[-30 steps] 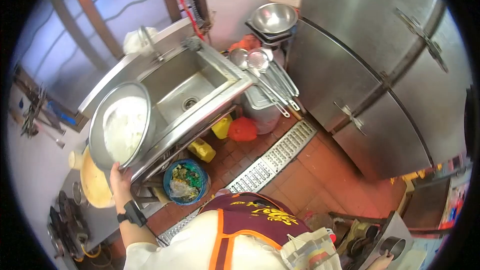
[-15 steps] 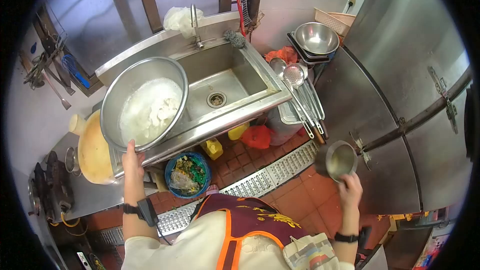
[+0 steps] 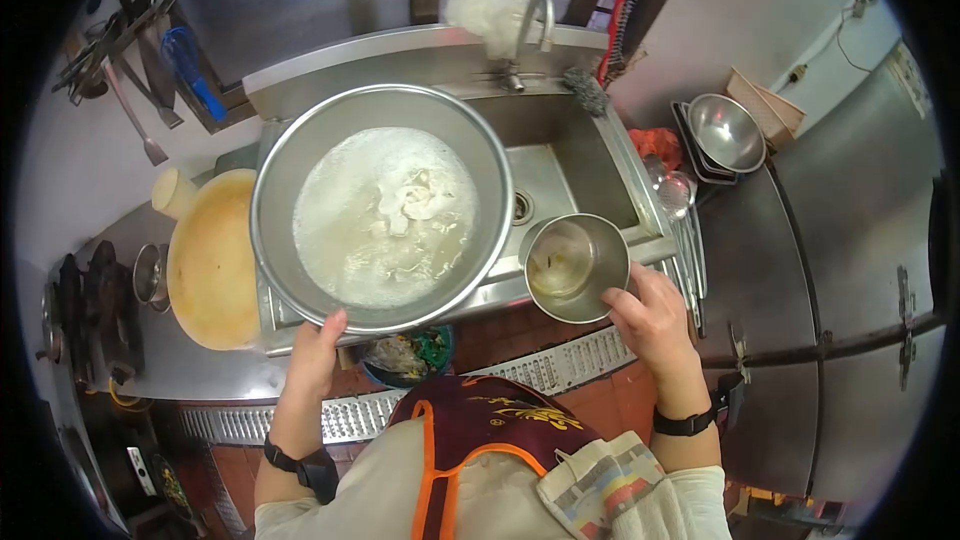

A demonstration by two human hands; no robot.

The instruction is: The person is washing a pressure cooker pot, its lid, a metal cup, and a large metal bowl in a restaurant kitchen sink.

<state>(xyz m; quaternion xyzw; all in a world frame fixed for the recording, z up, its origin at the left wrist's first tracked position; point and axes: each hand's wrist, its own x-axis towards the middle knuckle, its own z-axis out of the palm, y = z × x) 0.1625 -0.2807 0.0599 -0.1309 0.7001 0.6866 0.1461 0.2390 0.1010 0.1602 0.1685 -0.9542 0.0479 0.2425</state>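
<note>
A large stainless steel basin point(image 3: 278, 202) of cloudy white liquid with pale, soft lumps rests over the left part of the sink point(image 3: 590, 168). My left hand point(image 3: 313, 360) grips its near rim, thumb over the edge; the fingers underneath are hidden. In my right hand point(image 3: 650, 315) is a small round metal pot point(image 3: 604, 252), held by its right side and tipped so its inside faces me. A little clear or yellowish liquid shows at its bottom. The pot is just right of the basin, over the sink's front edge.
A curved faucet point(image 3: 513, 78) and a grey scourer point(image 3: 585, 90) are at the sink's back. To the left sits a round wooden board point(image 3: 210, 260). Ladles and strainers point(image 3: 675, 195) lie right of the sink. Below, a blue waste bucket point(image 3: 447, 345) stands by a metal floor grate point(image 3: 570, 360).
My right hand has brought the pot from the right, near the steel doors, to beside the basin. My view has shifted closer over the basin. My left hand stays at its rim.
</note>
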